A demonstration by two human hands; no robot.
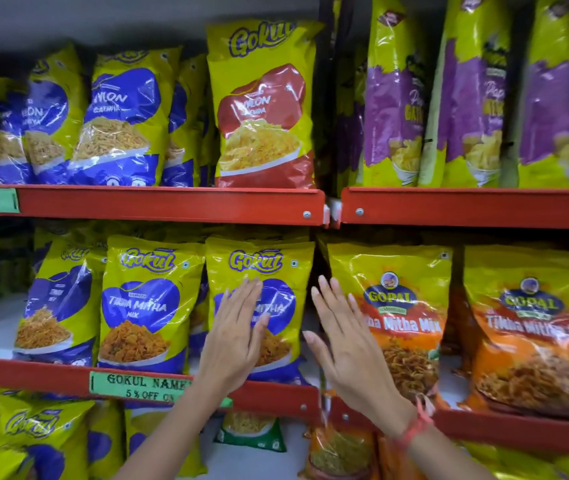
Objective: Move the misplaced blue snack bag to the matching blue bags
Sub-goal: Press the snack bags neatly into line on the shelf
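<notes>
Scene: red metal shelf rails cross the frame in 3 tiers, each packed with upright glossy snack bags.
Task bag: yellow-and-blue plastic "Gokul" snack bag stands upright on the middle shelf, centre of the frame, its right edge at the gap before the orange bags.
Matching bags: yellow-and-blue "Gokul Tikha Mitha Mix" bags stand just left of it on the same shelf, the nearest one touching its side.
Left hand: left hand lies flat, palm forward, against the front of the task bag, covering the lower left of its blue heart panel; fingers straight and close together, gripping nothing.
Right hand: right hand is held flat with fingers extended, beside the right edge of the task bag and in front of the gap; whether it touches the bag cannot be told. It grasps nothing. A pink thread band circles the wrist.
Right neighbours: yellow-and-orange "Gopal" bags fill the middle shelf at the right of the frame.
Upper shelf: a yellow-and-red "Gokul" bag stands between blue bags at left and purple bags at right.
Label: green paper tag reading "GOKUL NAME…" and "5 % OFF" is stuck on the middle rail, partly hidden by the left wrist.
</notes>
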